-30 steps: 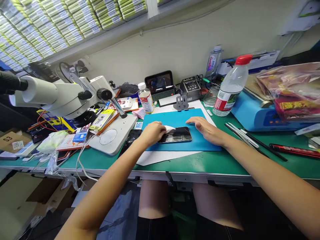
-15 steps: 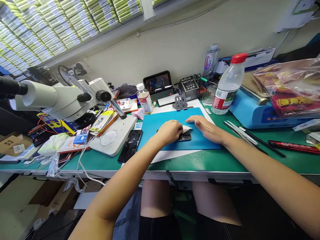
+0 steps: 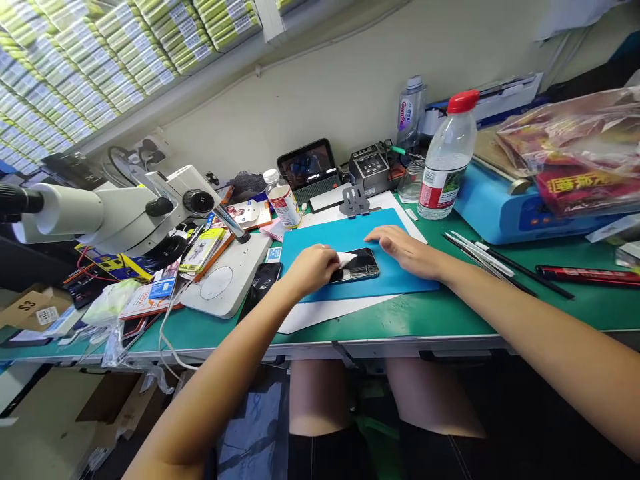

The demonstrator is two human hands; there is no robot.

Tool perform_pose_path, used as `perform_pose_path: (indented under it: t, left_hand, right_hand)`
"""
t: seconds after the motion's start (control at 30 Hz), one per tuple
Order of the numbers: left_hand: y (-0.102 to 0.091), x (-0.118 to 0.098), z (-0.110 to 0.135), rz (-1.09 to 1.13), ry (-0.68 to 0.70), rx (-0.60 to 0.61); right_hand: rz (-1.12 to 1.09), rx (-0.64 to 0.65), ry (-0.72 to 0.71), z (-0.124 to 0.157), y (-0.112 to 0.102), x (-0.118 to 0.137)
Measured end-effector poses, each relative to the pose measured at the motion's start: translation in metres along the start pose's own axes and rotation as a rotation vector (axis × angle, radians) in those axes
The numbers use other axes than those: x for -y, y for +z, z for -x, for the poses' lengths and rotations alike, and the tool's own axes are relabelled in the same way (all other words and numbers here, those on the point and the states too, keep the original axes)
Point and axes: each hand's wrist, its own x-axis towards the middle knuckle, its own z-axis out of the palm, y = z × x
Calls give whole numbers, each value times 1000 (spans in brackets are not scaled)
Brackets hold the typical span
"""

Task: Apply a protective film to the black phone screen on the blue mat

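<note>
A dark smartphone lies screen up on a blue mat. My left hand pinches a white wipe over the left part of its screen and hides that end of the phone. On the mat to the right of the phone rests my right hand, fingers stretched out and thumb apart, holding nothing. A second black phone lies left of the mat, partly behind my left forearm.
At left stands a microscope on a white base. A red-capped bottle and a blue machine are at right, with thin tools in front. A small juice bottle stands behind the mat.
My left hand has slid left along the phone with the wipe, uncovering more of the screen. My right hand stays open in about the same place. The view has tilted slightly.
</note>
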Motion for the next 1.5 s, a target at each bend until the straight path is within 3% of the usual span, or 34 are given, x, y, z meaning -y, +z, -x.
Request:
perform_pose_path:
  t: [0.1, 0.3, 0.53, 0.7, 0.97, 1.33, 1.5]
  left_hand:
    - [-1, 3, -7, -8, -8, 12]
    - [-10, 30, 8, -60, -83, 15]
    - [-6, 3, 5, -43, -68, 29]
    - [-10, 14, 7, -59, -154, 37]
    - [-10, -1, -2, -80, -174, 56]
    - [-11, 14, -7, -120, -236, 61]
    - [-7, 8, -3, -132, -206, 32]
  right_hand:
    - [-3, -15, 13, 1, -1, 0]
    - [2, -26, -2, 1, 1, -7]
    - [11, -52, 13, 1, 2, -6]
    - [49, -11, 25, -2, 0, -2]
    - [53, -9, 29, 0, 0, -6]
    - [21, -12, 31, -2, -1, -2]
    - [19, 3, 17, -2, -1, -6]
